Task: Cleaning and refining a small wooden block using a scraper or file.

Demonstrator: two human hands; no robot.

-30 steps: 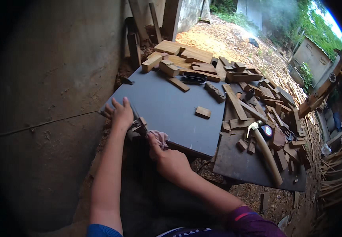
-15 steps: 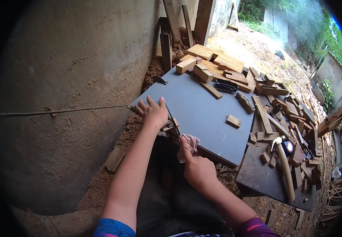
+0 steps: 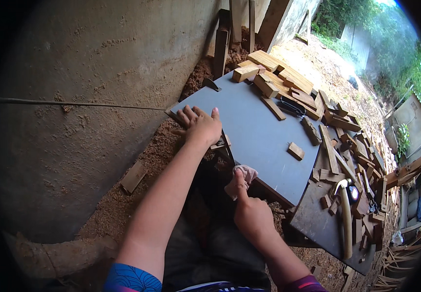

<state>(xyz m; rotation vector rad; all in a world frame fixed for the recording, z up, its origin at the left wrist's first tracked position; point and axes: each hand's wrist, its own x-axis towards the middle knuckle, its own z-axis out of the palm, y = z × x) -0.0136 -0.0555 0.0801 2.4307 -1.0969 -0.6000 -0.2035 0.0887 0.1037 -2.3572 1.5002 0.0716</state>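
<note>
Step in hand, as judged: brace and press, cloth against an edge. Left hand (image 3: 200,127) lies over the near left corner of a smooth grey flat tabletop (image 3: 264,138), fingers spread, thumb apart; its underside is hidden, so can't tell whether it also pins the thin straight dark strip (image 3: 227,146) running from beside it toward the right hand (image 3: 255,216). Right hand: index finger straight, its tip on a crumpled pale pink cloth (image 3: 249,173), other fingers curled; thumb hidden, so can't tell if the cloth is pinched or just pressed down. Next move seems to call for a steady left palm and even fingertip pressure, with fingers clear of the strip's edge in case it's sharp. Cloth sits at the tabletop's near edge, at the strip's lower end: bunched, wrinkled, soft-looking, part of it hanging below the edge. Strip is narrow and dark; material unclear, might be metal. On the tabletop, a small brown rectangular wooden block (image 3: 296,151) lies alone, well apart from both hands. Beyond it to the right, a jumbled heap of brown wooden offcuts (image 3: 332,151); a claw hammer with pale wooden handle (image 3: 346,224) lies on a lower dark board (image 3: 312,221).
</note>
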